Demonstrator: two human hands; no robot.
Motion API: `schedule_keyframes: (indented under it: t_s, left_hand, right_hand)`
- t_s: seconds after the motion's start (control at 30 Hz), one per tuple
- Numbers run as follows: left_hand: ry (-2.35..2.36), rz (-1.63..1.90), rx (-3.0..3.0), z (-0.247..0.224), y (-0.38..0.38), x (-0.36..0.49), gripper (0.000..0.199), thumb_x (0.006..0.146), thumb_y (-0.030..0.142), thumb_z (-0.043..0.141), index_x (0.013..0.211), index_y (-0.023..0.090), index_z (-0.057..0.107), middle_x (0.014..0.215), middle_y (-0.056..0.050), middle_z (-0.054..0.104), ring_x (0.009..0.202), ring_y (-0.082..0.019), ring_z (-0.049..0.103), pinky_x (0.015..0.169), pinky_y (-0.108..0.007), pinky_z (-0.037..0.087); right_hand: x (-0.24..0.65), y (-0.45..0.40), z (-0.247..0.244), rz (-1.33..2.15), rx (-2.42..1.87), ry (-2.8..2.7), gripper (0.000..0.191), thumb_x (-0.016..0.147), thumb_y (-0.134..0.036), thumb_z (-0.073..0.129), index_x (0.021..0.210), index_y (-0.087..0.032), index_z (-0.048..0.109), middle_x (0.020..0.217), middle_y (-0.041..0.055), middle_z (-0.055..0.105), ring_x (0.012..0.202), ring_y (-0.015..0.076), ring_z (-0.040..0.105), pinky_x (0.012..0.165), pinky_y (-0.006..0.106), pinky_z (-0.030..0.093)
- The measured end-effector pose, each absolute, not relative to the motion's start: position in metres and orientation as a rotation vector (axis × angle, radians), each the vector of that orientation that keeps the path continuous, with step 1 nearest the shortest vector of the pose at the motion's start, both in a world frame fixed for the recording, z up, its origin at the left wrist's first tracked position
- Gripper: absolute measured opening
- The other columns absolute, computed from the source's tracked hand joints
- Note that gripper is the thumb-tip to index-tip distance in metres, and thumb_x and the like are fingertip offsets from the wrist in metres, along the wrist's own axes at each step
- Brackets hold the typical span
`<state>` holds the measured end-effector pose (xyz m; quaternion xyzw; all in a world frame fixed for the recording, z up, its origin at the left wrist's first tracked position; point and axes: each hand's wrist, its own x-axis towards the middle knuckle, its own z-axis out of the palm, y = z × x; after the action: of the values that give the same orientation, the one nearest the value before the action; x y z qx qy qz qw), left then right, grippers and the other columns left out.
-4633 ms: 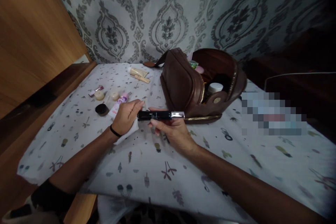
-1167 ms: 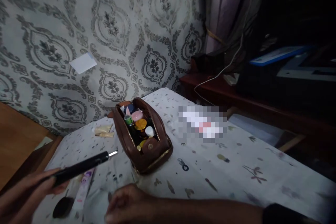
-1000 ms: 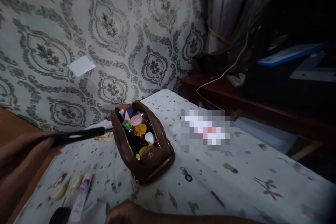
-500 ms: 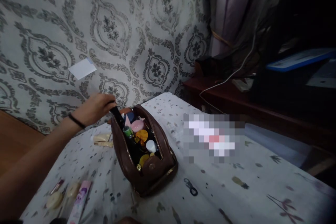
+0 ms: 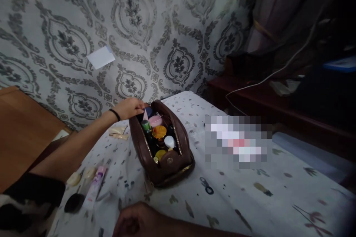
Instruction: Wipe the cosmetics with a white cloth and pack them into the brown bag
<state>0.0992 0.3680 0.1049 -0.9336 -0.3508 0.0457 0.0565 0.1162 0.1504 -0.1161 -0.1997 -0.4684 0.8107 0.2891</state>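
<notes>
A brown zip-up cosmetic bag [image 5: 164,176] stands unzipped on the cloth. Inside it I see a green-capped bottle [image 5: 146,125], a pink rounded item [image 5: 155,121], an amber round container [image 5: 159,132] and a white lid [image 5: 170,142]. My left hand [image 5: 130,109] is at the bag's far left rim, its fingers pinched together; what they grip is hidden. Low in the view, my right hand [image 5: 141,218] rests near the cloth in front of the bag, fingers curled, with nothing visible in them.
Left of the bag lie cream tubes [image 5: 119,132], a pink-and-white tube [image 5: 96,185], a black round brush or puff [image 5: 74,203] and pale round items [image 5: 89,173]. A blurred-out patch [image 5: 236,142] covers something on the right. Behind stands a patterned wall [image 5: 150,37].
My left hand has lowered to the bag's rim, and the black item it held above the opening no longer shows. My right hand has come into view. The camera has shifted.
</notes>
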Motion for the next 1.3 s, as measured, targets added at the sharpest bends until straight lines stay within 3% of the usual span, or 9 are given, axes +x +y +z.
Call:
schedule_keyframes:
  t_s: [0.23,0.43,0.57,0.7,0.83,1.07,1.17,1.3]
  left_hand:
    - [-1.236,-0.469,-2.943,0.111,0.349,0.025,0.030,0.085,0.037,0.053,0.097,0.014,0.068,0.084,-0.003,0.071,0.077,-0.017,0.062,0.070,-0.025,0.046]
    - [-1.870,-0.202,-2.835,0.055,0.306,-0.084,0.027,0.081,0.038,0.051,0.088,0.018,0.068,0.079,-0.003,0.071,0.073,-0.018,0.062,0.067,-0.026,0.047]
    - [-2.038,-0.075,-2.687,0.006,0.265,-0.123,0.031,0.084,0.044,0.050,0.090,0.018,0.067,0.082,-0.003,0.070,0.076,-0.019,0.062,0.071,-0.028,0.046]
    - [-2.090,0.041,-2.359,-0.025,0.229,-0.117,0.027,0.088,0.040,0.055,0.101,0.017,0.063,0.104,-0.009,0.067,0.095,-0.022,0.064,0.080,-0.031,0.047]
    - [-2.116,0.061,-2.221,-0.037,0.215,-0.101,0.027,0.089,0.033,0.056,0.108,0.015,0.060,0.119,-0.016,0.061,0.111,-0.029,0.060,0.089,-0.037,0.046]
    - [-2.123,-0.031,-2.258,-0.034,0.215,-0.097,0.017,0.091,0.031,0.050,0.100,0.018,0.057,0.107,-0.011,0.068,0.102,-0.026,0.064,0.079,-0.034,0.046]
    - [-2.128,-0.238,-2.267,-0.026,0.214,-0.093,0.017,0.090,0.033,0.050,0.100,0.020,0.055,0.098,-0.008,0.069,0.096,-0.026,0.065,0.076,-0.033,0.045]
    - [-2.068,-0.920,-2.481,-0.013,0.203,-0.073,0.021,0.084,0.038,0.056,0.096,0.021,0.054,0.087,-0.003,0.065,0.083,-0.020,0.062,0.074,-0.030,0.045]
  right_hand:
    - [0.130,0.142,-0.089,2.222,-0.508,-1.218,0.063,0.052,-0.065,0.084,0.083,-0.014,0.064,0.064,-0.0037,0.061,0.053,0.0071,0.057,0.051,0.018,0.040]
    - [0.131,0.142,-0.086,2.190,-0.511,-1.273,0.058,0.062,-0.063,0.081,0.087,-0.014,0.063,0.068,-0.0019,0.063,0.054,0.0083,0.059,0.050,0.020,0.042]
    - [0.131,0.141,-0.087,2.154,-0.548,-1.317,0.056,0.065,-0.062,0.079,0.089,-0.014,0.062,0.070,-0.0004,0.064,0.056,0.0093,0.060,0.051,0.020,0.041]
    - [0.130,0.141,-0.089,2.114,-0.549,-1.353,0.053,0.071,-0.061,0.077,0.090,-0.014,0.062,0.072,0.0012,0.066,0.056,0.0096,0.062,0.051,0.021,0.041]
    - [0.129,0.140,-0.090,2.109,-0.542,-1.341,0.053,0.071,-0.060,0.077,0.091,-0.013,0.061,0.073,0.0017,0.066,0.056,0.0099,0.062,0.051,0.021,0.042]
    - [0.128,0.141,-0.089,2.141,-0.539,-1.112,0.045,0.073,-0.052,0.080,0.086,-0.012,0.064,0.069,0.0026,0.068,0.054,0.0099,0.062,0.049,0.020,0.040]
    - [0.131,0.144,-0.084,2.183,-0.587,-0.885,0.039,0.074,-0.045,0.081,0.086,-0.011,0.068,0.072,0.0042,0.070,0.058,0.0092,0.063,0.054,0.020,0.043]
    - [0.134,0.146,-0.075,2.164,-0.633,-0.739,0.040,0.069,-0.040,0.086,0.095,-0.013,0.071,0.085,0.0059,0.073,0.072,0.0139,0.069,0.062,0.022,0.048]
